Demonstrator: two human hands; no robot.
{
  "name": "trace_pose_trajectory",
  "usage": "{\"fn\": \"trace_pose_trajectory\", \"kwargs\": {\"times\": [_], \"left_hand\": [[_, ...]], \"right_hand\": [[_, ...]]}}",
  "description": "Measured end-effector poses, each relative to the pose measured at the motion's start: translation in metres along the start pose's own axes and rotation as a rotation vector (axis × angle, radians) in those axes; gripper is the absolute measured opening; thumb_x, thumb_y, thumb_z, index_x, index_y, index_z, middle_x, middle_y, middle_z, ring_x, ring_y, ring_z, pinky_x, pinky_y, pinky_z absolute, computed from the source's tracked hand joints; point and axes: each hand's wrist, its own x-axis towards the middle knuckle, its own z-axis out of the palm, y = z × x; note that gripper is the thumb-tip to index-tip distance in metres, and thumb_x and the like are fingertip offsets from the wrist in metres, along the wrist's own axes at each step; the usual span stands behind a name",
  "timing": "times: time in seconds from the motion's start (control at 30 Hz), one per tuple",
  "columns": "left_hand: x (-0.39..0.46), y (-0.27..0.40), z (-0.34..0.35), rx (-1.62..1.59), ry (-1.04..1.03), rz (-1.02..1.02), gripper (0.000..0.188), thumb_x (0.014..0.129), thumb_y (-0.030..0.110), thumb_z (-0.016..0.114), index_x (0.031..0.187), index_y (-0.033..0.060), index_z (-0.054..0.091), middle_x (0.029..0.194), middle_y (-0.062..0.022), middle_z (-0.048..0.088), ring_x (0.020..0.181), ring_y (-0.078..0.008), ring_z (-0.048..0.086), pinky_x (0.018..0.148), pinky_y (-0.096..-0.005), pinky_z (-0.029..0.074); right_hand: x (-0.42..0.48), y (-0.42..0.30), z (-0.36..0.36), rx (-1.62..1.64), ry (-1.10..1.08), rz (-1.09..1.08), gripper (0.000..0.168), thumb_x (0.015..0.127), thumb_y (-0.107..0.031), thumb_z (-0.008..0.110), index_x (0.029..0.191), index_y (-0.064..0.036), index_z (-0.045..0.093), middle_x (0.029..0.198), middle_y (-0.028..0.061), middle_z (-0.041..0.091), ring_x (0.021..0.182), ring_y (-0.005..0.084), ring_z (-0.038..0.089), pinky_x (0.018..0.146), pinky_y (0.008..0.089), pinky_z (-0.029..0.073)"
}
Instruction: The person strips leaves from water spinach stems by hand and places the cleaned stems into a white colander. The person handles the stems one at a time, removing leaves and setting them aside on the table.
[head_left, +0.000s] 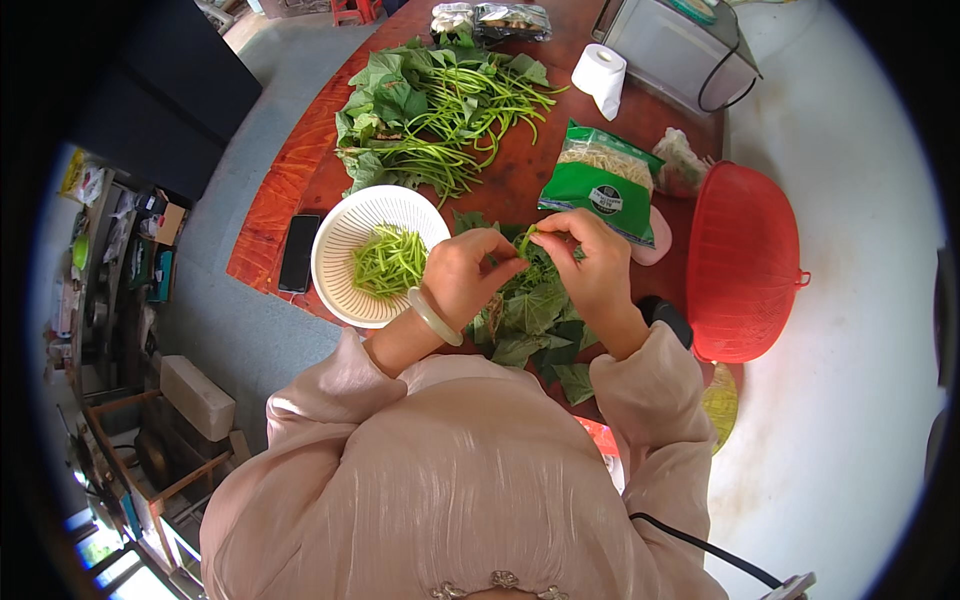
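Between my two hands is a short green leaf stem (526, 238). My left hand (471, 271), with a pale bangle (435, 316) at its wrist, pinches the stem's lower part. The fingertips of my right hand (586, 262) pinch its upper end. Under both hands lies a heap of green leaves and peelings (534, 311). A white slotted plastic basket (334, 255) stands left of my left hand and holds short pieces of green stem (388, 262). Beyond the basket, a large pile of leafy green stems (450, 112) spreads over the red-brown wooden table (289, 180).
A black phone (299, 253) lies by the basket. At right are a green noodle-like food bag (604, 184), a toilet paper roll (600, 71), a red mesh food cover (746, 262) and a metal-cased appliance (675, 49). Packed mushrooms (512, 21) lie at the far edge.
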Motion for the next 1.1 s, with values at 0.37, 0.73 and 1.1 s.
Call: {"fn": "trace_pose_trajectory", "kwargs": {"times": [0.37, 0.73, 1.1], "left_hand": [[0.004, 0.0, -0.001, 0.046, 0.03, -0.01, 0.019, 0.065, 0.013, 0.07, 0.068, 0.003, 0.055, 0.063, -0.0067, 0.054, 0.045, -0.016, 0.05, 0.043, -0.0277, 0.039], [0.005, 0.004, -0.008, -0.326, -0.151, -0.318, 0.018, 0.069, 0.012, 0.07, 0.074, 0.0008, 0.057, 0.063, -0.0038, 0.059, 0.049, -0.0083, 0.054, 0.043, -0.0218, 0.041], [0.007, -0.018, -0.01, -1.102, -0.425, -0.708, 0.021, 0.078, 0.019, 0.062, 0.092, 0.0029, 0.058, 0.078, -0.0023, 0.059, 0.056, -0.0108, 0.059, 0.052, -0.0214, 0.049]], "right_hand": [[0.003, 0.002, 0.005, 0.139, 0.001, 0.091, 0.011, 0.07, -0.003, 0.064, 0.077, -0.001, 0.056, 0.072, 0.0068, 0.06, 0.059, 0.0141, 0.056, 0.053, 0.0227, 0.045], [0.006, 0.008, 0.003, 0.221, -0.115, 0.098, 0.011, 0.074, -0.001, 0.058, 0.081, 0.0, 0.05, 0.076, 0.0096, 0.055, 0.065, 0.0192, 0.055, 0.057, 0.0269, 0.045], [0.003, 0.014, 0.001, 0.135, -0.154, -0.146, 0.011, 0.074, 0.005, 0.05, 0.079, -0.002, 0.044, 0.076, 0.0108, 0.049, 0.063, 0.0251, 0.049, 0.055, 0.0298, 0.041]]}}
